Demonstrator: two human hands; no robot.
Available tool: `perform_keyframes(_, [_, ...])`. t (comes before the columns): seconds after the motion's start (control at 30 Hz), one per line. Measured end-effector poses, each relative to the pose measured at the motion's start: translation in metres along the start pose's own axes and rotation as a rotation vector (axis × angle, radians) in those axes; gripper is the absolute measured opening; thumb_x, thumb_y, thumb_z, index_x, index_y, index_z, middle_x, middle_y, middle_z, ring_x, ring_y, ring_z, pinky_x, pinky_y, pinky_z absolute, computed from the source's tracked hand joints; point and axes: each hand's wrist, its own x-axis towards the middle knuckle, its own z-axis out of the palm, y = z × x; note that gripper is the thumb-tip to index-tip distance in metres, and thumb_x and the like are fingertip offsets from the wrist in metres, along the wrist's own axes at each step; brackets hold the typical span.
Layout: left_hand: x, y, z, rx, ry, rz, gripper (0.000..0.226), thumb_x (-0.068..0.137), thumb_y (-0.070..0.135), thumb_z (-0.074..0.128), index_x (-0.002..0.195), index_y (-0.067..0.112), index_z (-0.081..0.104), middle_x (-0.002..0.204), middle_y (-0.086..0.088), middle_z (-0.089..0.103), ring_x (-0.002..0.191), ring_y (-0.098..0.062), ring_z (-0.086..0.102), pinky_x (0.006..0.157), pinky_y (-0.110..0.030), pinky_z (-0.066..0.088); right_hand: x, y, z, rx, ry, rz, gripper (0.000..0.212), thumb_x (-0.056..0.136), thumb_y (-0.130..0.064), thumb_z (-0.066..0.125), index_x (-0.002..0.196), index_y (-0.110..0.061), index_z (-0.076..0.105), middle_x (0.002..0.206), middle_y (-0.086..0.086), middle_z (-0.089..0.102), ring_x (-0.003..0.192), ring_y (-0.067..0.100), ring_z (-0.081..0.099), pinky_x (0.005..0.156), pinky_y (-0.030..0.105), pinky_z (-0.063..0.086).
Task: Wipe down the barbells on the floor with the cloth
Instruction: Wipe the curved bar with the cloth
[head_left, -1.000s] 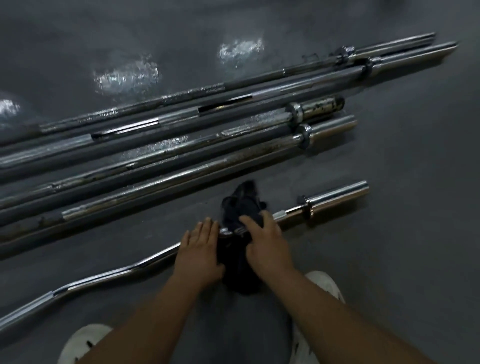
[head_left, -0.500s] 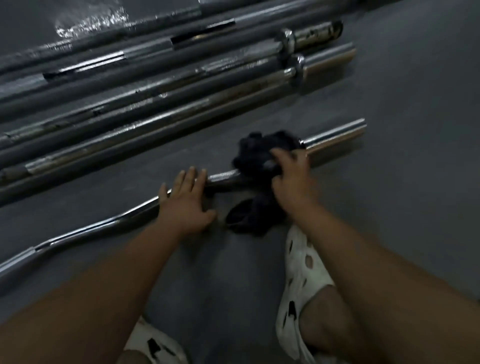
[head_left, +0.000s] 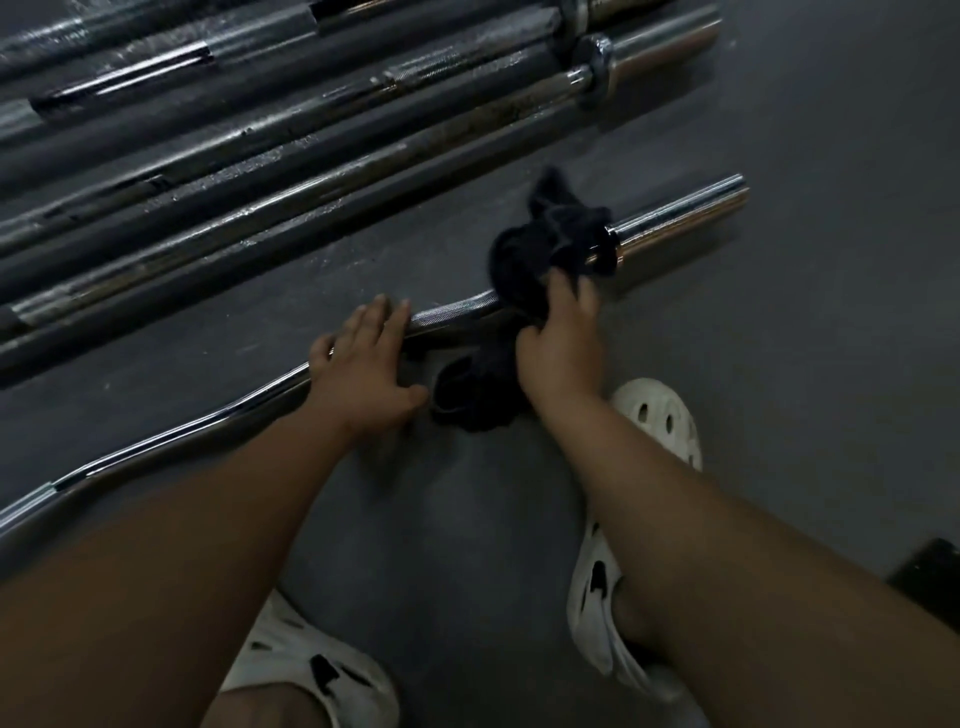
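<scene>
Dark grey gym floor, dim light. The cloth (black, bunched) was draped over the curl bar where the shaft meets the collar of its chrome sleeve. One tail hung down to the floor on the near side. The right hand gripped the cloth, fingers curled into it on top of the bar. The left hand lay flat on the knurled shaft just beside the cloth, fingers straight, thumb spread, grasping nothing. The curl bar lay nearest the person, apart from the straight barbells lined up side by side farther off. White perforated clogs showed below the arms. There was a dark object at the right edge; couldn't tell what.
</scene>
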Motion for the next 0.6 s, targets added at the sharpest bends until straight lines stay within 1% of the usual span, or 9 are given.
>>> perform_keyframes(0.1, [0.001, 0.000, -0.001, -0.002, -0.014, -0.007, 0.106, 0.064, 0.059, 0.046, 0.156, 0.030, 0.004, 0.165, 0.002, -0.004, 0.151, -0.015, -0.002, 0.117, -0.043, 0.005, -0.020, -0.003, 0.004, -0.076, -0.211, -0.440, 0.064, 0.079, -0.008, 0.061, 0.138, -0.030, 0.055, 0.159, 0.002, 0.028, 0.128, 0.031, 0.052, 0.099, 0.039, 0.049])
perform_keyframes(0.13, [0.001, -0.001, -0.001, 0.005, -0.020, -0.007, 0.107, 0.061, 0.059, 0.043, 0.156, 0.027, 0.006, 0.165, 0.002, -0.004, 0.151, -0.015, -0.002, 0.117, -0.042, 0.005, -0.012, 0.001, -0.002, -0.111, -0.232, -0.506, 0.061, 0.078, -0.008, 0.061, 0.134, -0.032, 0.058, 0.157, 0.001, 0.031, 0.126, 0.030, 0.054, 0.098, 0.040, 0.050])
perform_keyframes(0.2, [0.001, -0.004, -0.002, 0.002, -0.026, 0.003, 0.109, 0.060, 0.058, 0.041, 0.157, 0.026, 0.004, 0.165, 0.003, -0.005, 0.150, -0.014, -0.001, 0.117, -0.041, 0.006, 0.013, 0.011, -0.014, -0.099, -0.093, -0.373, 0.057, 0.078, -0.007, 0.058, 0.129, -0.032, 0.062, 0.155, 0.003, 0.032, 0.126, 0.030, 0.054, 0.103, 0.041, 0.047])
perform_keyframes(0.27, [0.002, -0.007, -0.002, -0.036, -0.033, 0.018, 0.110, 0.060, 0.057, 0.043, 0.157, 0.026, 0.001, 0.165, 0.005, -0.004, 0.150, -0.012, -0.001, 0.117, -0.040, 0.006, 0.027, 0.016, -0.021, -0.019, 0.085, -0.074, 0.057, 0.083, -0.009, 0.056, 0.136, -0.030, 0.057, 0.160, 0.005, 0.023, 0.129, 0.032, 0.051, 0.107, 0.037, 0.042])
perform_keyframes(0.3, [0.002, -0.008, -0.002, -0.047, -0.033, 0.024, 0.111, 0.060, 0.057, 0.043, 0.157, 0.025, 0.000, 0.165, 0.005, -0.004, 0.150, -0.012, 0.000, 0.117, -0.039, 0.006, 0.023, 0.011, -0.017, -0.010, 0.107, 0.001, 0.060, 0.084, -0.013, 0.057, 0.141, -0.030, 0.052, 0.163, 0.005, 0.017, 0.131, 0.033, 0.048, 0.107, 0.037, 0.040])
perform_keyframes(0.37, [0.001, -0.009, -0.003, -0.047, -0.030, 0.036, 0.112, 0.059, 0.057, 0.044, 0.157, 0.024, 0.000, 0.165, 0.004, -0.003, 0.150, -0.012, 0.000, 0.117, -0.039, 0.006, 0.003, -0.007, 0.000, -0.065, 0.050, -0.040, 0.064, 0.083, -0.024, 0.062, 0.145, -0.033, 0.047, 0.165, 0.005, 0.013, 0.134, 0.035, 0.043, 0.107, 0.039, 0.039])
perform_keyframes(0.43, [0.000, -0.010, -0.003, -0.037, -0.024, 0.046, 0.113, 0.059, 0.057, 0.044, 0.157, 0.023, -0.001, 0.165, 0.004, -0.004, 0.150, -0.012, 0.000, 0.117, -0.038, 0.006, -0.017, -0.023, 0.013, -0.159, -0.036, -0.228, 0.064, 0.081, -0.037, 0.067, 0.142, -0.036, 0.048, 0.163, 0.001, 0.017, 0.128, 0.036, 0.041, 0.102, 0.042, 0.042])
perform_keyframes(0.53, [-0.001, -0.010, -0.003, -0.028, -0.031, 0.059, 0.113, 0.060, 0.059, 0.044, 0.156, 0.023, -0.002, 0.165, 0.003, -0.006, 0.150, -0.012, -0.001, 0.116, -0.037, 0.006, 0.000, -0.022, -0.001, -0.235, -0.120, -0.436, 0.049, 0.080, -0.037, 0.070, 0.127, -0.031, 0.060, 0.151, 0.001, 0.036, 0.120, 0.034, 0.050, 0.093, 0.039, 0.047])
perform_keyframes(0.6, [0.000, -0.012, -0.002, -0.019, -0.024, 0.066, 0.112, 0.060, 0.059, 0.043, 0.156, 0.024, -0.003, 0.164, 0.004, -0.007, 0.150, -0.013, -0.001, 0.115, -0.036, 0.006, 0.036, -0.004, -0.021, -0.203, -0.034, -0.337, 0.038, 0.078, -0.034, 0.066, 0.115, -0.026, 0.069, 0.139, 0.004, 0.048, 0.117, 0.032, 0.056, 0.095, 0.037, 0.047])
